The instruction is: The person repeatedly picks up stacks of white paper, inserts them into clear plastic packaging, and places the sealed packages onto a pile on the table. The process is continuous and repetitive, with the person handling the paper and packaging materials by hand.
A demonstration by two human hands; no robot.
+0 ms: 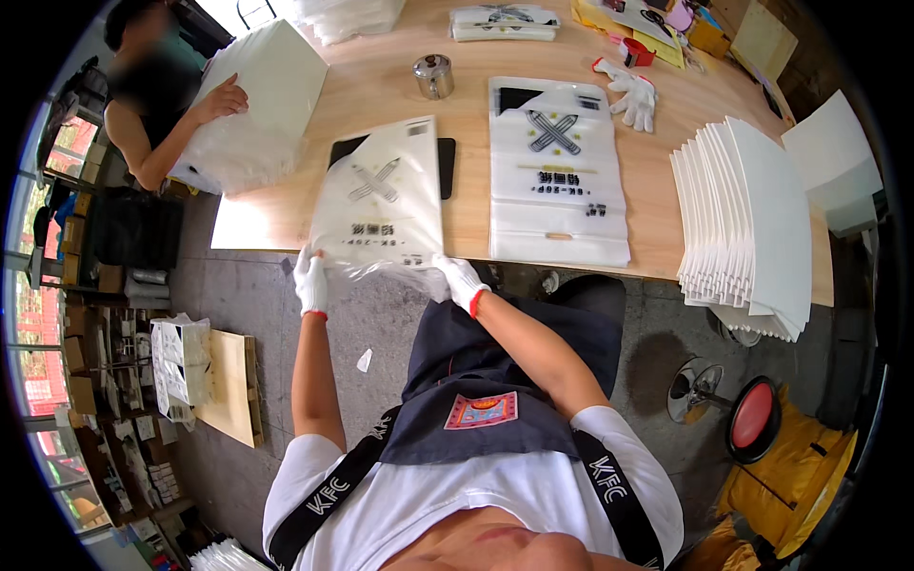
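Note:
A clear printed plastic bag (376, 200) with white sheets in it lies at the table's front edge, a crossed-pencils picture on its face. Its loose near end hangs over the edge, wrinkled. My left hand (310, 282), in a white glove with a red cuff, grips the bag's near left corner. At the near right corner, my right hand (461, 283), gloved alike, is closed on the plastic; its fingertips are partly hidden. Under the bag, a black flat board (447, 168) shows at both sides. To the right lies a stack of similar printed bags (560, 205) with a handle slot.
Fanned white paper stacks (738, 209) stand at the table's right end. Beyond the bags are a metal lidded cup (434, 78), a spare glove (633, 95) and red tape (636, 53). At left, a co-worker's hand (225, 99) rests on a tall white stack (271, 90). A stool (752, 419) stands right.

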